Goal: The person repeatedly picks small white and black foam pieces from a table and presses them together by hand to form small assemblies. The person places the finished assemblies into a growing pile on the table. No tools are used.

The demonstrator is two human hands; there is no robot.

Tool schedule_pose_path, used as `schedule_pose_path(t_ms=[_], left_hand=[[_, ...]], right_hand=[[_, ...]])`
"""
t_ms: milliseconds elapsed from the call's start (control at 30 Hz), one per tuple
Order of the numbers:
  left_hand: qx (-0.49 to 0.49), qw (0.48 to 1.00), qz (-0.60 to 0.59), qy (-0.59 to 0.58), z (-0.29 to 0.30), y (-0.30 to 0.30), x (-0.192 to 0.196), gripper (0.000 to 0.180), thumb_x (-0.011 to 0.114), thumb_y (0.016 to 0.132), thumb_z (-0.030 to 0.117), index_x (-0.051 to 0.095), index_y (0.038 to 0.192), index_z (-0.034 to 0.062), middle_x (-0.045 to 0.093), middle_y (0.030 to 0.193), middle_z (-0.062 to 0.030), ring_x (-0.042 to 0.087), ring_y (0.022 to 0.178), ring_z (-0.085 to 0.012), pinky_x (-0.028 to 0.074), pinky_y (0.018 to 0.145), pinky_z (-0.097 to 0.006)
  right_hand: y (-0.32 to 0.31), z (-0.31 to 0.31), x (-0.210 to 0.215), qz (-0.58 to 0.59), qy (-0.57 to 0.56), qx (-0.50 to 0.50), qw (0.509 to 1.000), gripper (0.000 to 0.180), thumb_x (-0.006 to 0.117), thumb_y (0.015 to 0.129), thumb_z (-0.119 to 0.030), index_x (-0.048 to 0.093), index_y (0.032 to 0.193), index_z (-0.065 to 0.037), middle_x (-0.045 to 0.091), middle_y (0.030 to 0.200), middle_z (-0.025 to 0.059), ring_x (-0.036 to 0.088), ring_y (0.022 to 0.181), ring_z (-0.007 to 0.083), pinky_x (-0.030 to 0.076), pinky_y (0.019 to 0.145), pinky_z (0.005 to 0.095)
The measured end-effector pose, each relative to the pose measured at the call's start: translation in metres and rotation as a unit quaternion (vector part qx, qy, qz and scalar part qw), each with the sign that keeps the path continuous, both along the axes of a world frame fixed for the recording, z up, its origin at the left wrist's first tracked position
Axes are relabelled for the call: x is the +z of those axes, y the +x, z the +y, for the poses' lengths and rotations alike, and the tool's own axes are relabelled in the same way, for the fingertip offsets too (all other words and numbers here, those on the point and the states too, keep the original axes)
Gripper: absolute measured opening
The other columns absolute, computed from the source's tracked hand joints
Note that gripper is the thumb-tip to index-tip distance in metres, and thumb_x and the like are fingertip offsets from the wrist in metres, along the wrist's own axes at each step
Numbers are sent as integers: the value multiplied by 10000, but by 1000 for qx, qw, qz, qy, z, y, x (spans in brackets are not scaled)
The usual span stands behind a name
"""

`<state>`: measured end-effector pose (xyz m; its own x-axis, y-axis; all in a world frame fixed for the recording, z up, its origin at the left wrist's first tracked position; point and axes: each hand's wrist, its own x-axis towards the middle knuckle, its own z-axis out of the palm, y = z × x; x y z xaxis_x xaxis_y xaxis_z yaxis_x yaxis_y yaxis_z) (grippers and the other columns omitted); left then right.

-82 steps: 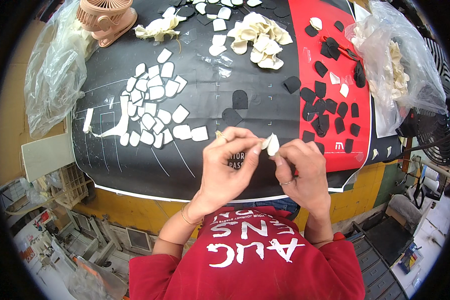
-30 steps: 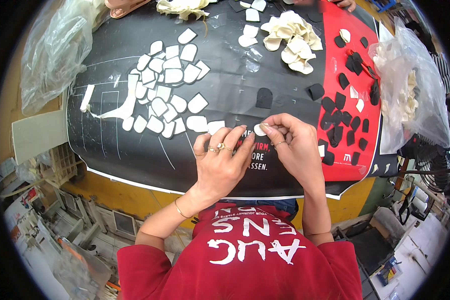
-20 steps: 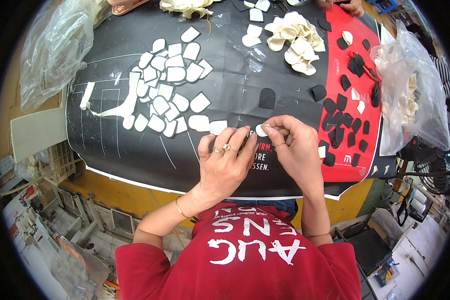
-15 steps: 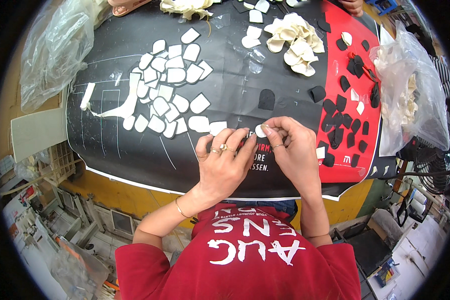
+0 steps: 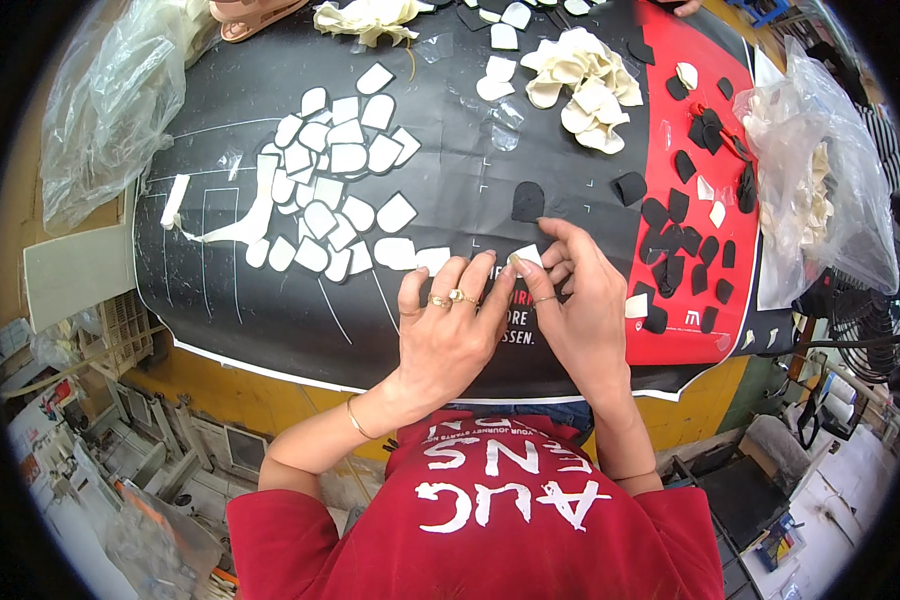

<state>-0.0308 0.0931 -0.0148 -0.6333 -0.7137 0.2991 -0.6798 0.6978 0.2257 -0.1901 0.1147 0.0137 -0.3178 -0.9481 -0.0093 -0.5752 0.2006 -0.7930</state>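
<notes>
Over the black sheet, near its front edge, a small white rounded pad (image 5: 531, 254) sits between my two hands. My left hand (image 5: 448, 325), with rings on its fingers, has thumb and forefinger pinched at the pad's left edge, where the contact is partly hidden. The thumb of my right hand (image 5: 582, 315) presses on the pad; its forefinger is raised beyond the pad and the other fingers are curled. Left of my left hand's fingertips lies a white pad (image 5: 433, 260). Just beyond my right hand is a black rounded piece (image 5: 529, 202).
White pads on black backings (image 5: 348, 158) spread over the left half. A heap of cream pieces (image 5: 582, 85) lies farther back. Black pieces (image 5: 670, 245) and red-handled scissors (image 5: 727, 135) rest on the red area (image 5: 685, 345). Plastic bags (image 5: 820, 200) flank the table.
My right hand has turned; its forefinger has lifted off the pad and reaches farther forward. The white pad shows at a different angle. My left hand has barely moved.
</notes>
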Motion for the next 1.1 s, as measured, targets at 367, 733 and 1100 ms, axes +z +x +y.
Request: schedule_pose_path(t_ms=[367, 733, 1100], left_hand=[[-5, 1000, -24, -17, 0, -2, 4, 399, 742, 772, 161, 693, 1168, 168, 586, 1204, -22, 545, 1119, -200, 273, 1037, -453], [-6, 999, -27, -37, -7, -2, 7, 317, 735, 805, 209, 709, 1117, 154, 589, 1168, -32, 562, 1120, -205, 242, 1085, -472], [124, 986, 16, -110, -49, 44, 18, 222, 793, 810, 211, 736, 1021, 171, 631, 1167, -13, 571, 1121, -208, 236, 1098, -437]], right_hand=[[10, 0, -7, 38, -14, -67, 997, 370, 701, 889, -53, 546, 1221, -3, 586, 857, 121, 620, 725, 261, 496, 628, 384], [-12, 1, -5, -3, -54, -123, 991, 325, 675, 895, 4, 571, 1202, 9, 544, 923, 126, 533, 676, 201, 460, 591, 345], [-79, 77, 32, 139, -7, -152, 979, 210, 774, 853, -115, 695, 1017, -11, 617, 852, 88, 587, 675, 194, 465, 605, 325]])
